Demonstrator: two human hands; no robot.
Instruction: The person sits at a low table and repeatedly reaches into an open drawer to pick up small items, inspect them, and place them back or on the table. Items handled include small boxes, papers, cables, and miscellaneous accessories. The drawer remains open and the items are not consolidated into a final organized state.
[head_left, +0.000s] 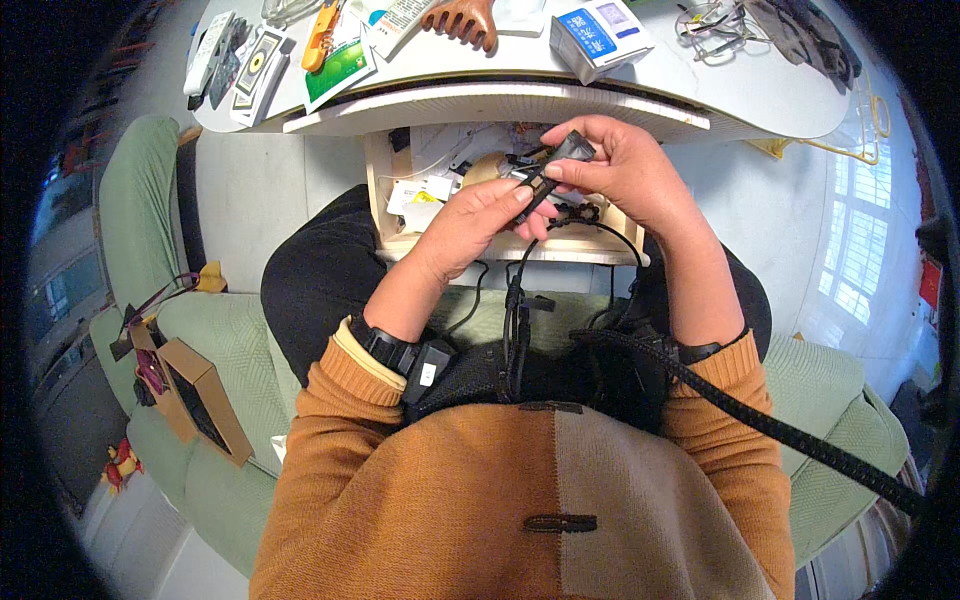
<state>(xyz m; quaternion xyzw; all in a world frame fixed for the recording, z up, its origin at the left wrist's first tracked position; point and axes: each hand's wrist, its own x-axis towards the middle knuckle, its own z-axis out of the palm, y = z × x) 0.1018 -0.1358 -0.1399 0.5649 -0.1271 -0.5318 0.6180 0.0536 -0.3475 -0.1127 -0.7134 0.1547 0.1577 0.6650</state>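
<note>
A small black flashlight-like device (541, 182) is held slantwise between both hands, above an open wooden drawer (514, 250). My left hand (480, 217) grips its lower end between thumb and fingers. Its wider upper end is pinched by my right hand (611, 169). Beneath the hands, the drawer holds white papers or packets (420, 201), a dark beaded bracelet (586, 213) and other small items, partly hidden by the hands.
On the white table (480, 66) lie an orange utility knife (322, 36), a brown wooden comb (465, 21), a blue-and-white box (600, 37) and eyeglasses (720, 34). Black cables (517, 300) hang before my torso. A cardboard box (206, 397) rests on the green sofa (232, 330).
</note>
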